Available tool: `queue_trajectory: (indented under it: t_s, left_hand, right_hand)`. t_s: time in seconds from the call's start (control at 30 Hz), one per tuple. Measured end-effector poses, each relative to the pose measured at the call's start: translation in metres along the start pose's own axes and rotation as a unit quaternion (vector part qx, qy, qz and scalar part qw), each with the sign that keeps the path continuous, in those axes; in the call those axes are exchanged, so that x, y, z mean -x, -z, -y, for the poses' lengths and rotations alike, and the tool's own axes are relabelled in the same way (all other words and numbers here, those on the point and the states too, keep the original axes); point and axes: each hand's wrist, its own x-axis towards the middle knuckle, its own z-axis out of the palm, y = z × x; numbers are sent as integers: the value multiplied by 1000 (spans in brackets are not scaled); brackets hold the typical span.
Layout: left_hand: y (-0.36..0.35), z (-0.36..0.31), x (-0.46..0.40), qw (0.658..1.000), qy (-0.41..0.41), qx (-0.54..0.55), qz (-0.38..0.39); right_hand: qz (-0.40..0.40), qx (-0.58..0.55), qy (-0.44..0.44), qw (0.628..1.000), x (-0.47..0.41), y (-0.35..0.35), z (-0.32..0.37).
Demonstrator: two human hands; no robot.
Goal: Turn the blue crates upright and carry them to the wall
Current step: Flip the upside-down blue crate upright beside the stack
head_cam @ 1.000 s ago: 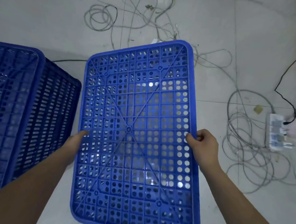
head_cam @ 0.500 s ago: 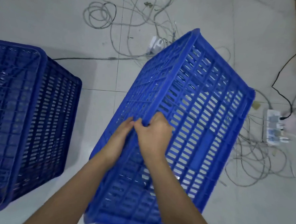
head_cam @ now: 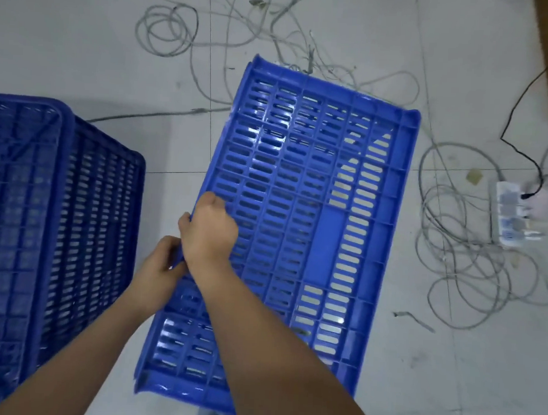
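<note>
Tipped onto long side on tiled floor: blue slotted plastic crate (head_cam: 301, 215). Gripped upper left edge, left hand (head_cam: 158, 271) and right hand (head_cam: 213, 228) both clenched. Best rolled rightward, clear of loose grey cables (head_cam: 464, 249).

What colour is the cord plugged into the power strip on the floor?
Black cord, running to the white power strip; the head view shows it best.

Tilted crate (head_cam: 298, 208): showing bright blue, side wall patterned in rows of slots within a ribbed grid. Second crate (head_cam: 52, 227): reading darker blue, same slotted grid. Floor (head_cam: 68, 44): showing pale grey-white tiles with thin dark joints. Cables (head_cam: 473, 265): lying grey; one cable (head_cam: 526, 93) black. Power strip (head_cam: 508, 216): white.
</note>
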Motion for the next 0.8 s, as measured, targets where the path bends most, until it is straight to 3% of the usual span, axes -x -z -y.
queue_trajectory:
  t_s: [0.07, 0.13, 0.2, 0.27, 0.33, 0.4, 0.47, 0.53, 0.6, 0.67, 0.73, 0.8]
  left_hand:
    - [5, 3, -2, 1000, 12, 9, -12]
    - [11, 7, -6, 999, 27, 22, -21]
    - [14, 8, -6, 999, 34, 18, -13]
    - [15, 10, -6, 999, 49, 10, -12]
    - [14, 9, -6, 997, 67, 16, -16]
    - [11, 6, -4, 996, 79, 22, -21]
    - [8, 4, -2, 995, 85, 32, -37]
    - [4, 3, 3, 992, 96, 52, -57]
    - [-1, 3, 6, 988, 108, 76, -77]
    - [-6, 4, 8, 986, 114, 78, -95]
    - [-9, 5, 9, 985, 109, 72, -114]
    - [-12, 6, 8, 984, 104, 70, -129]
  right_hand:
    - [42, 16, 35, 998, 1, -3, 7]
    - [122, -23, 72, 990, 4, 1, 10]
    - [140, -78, 89, 983, 12, 15, 1]
    - [89, -124, 94, 984, 22, 35, -21]
    - [-26, -132, 54, 989, 32, 59, -56]
    - [-171, -107, -28, 979, 38, 81, -101]
    - [-220, -75, -143, 962, 43, 95, -146]
    - [-122, -137, -274, 944, 48, 101, -181]
    - [36, -296, -379, 876, 53, 101, -198]
    - [119, -434, -400, 798, 54, 98, -207]
    - [134, -493, -376, 773, 51, 98, -212]
    - [143, -505, -357, 773, 48, 99, -216]
